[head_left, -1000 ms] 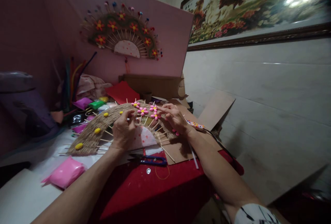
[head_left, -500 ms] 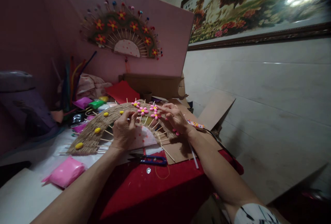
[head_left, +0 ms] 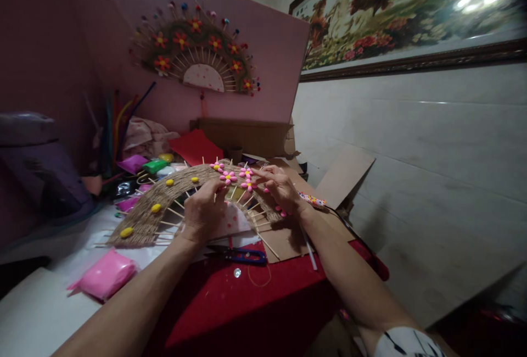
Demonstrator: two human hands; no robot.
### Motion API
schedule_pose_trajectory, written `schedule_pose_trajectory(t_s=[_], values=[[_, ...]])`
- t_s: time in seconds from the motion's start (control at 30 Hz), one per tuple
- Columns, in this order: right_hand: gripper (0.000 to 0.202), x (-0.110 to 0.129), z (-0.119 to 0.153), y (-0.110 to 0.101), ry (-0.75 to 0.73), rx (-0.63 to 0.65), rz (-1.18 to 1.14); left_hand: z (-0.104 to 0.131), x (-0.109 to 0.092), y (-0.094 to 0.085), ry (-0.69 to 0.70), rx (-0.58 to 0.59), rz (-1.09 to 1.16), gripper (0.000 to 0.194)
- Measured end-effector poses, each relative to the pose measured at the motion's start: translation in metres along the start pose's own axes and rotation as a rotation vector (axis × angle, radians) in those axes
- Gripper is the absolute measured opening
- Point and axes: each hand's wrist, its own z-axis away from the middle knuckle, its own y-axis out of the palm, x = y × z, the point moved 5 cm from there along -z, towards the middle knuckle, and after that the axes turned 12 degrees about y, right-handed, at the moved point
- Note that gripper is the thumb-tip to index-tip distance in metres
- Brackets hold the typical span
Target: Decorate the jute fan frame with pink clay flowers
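A fan-shaped piece wrapped in twine [head_left: 142, 219] lies on the table, with thin sticks poking out and yellow ovals on its left part. Pink flowers with yellow centres [head_left: 228, 177] sit along its top and right. My left hand [head_left: 203, 211] is over the inner sticks, just below these flowers, with fingers bent together; whatever is between its fingertips is hidden. On the right side, my right hand [head_left: 280, 187] reaches in with a fingertip at a pink flower [head_left: 246, 173]; its other fingers are loosely curled, and I cannot make out anything held.
Blue-handled snips [head_left: 247, 256] and a clear gem [head_left: 237, 273] lie near the front on red cloth [head_left: 206, 313]. A pink clay packet [head_left: 105, 274] is at the left. Behind are coloured packets and cardboard [head_left: 242, 134]. A finished fan [head_left: 203, 77] hangs on the pink board.
My left hand has shifted slightly to the right and down, closer under the middle flower. My right hand has hardly moved and stays by the flowers.
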Motion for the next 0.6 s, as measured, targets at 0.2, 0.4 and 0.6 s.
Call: schedule_pose_trajectory(t_s=[0.2,0.4,0.6], values=[[0.078,-0.0034,0.0007,0.0016,0.034,0.025,-0.015,0.0014,-0.0072,0.0023,0.033,0.091,-0.018,0.015],[0.077,-0.0034,0.0007,0.0015,0.008,0.012,0.025,0.0033,-0.0095,0.0059,0.075,0.117,-0.02,0.017],[0.077,-0.0017,0.0005,0.0007,-0.001,0.003,0.021,0.004,-0.01,0.0064,0.101,0.097,-0.006,0.016]])
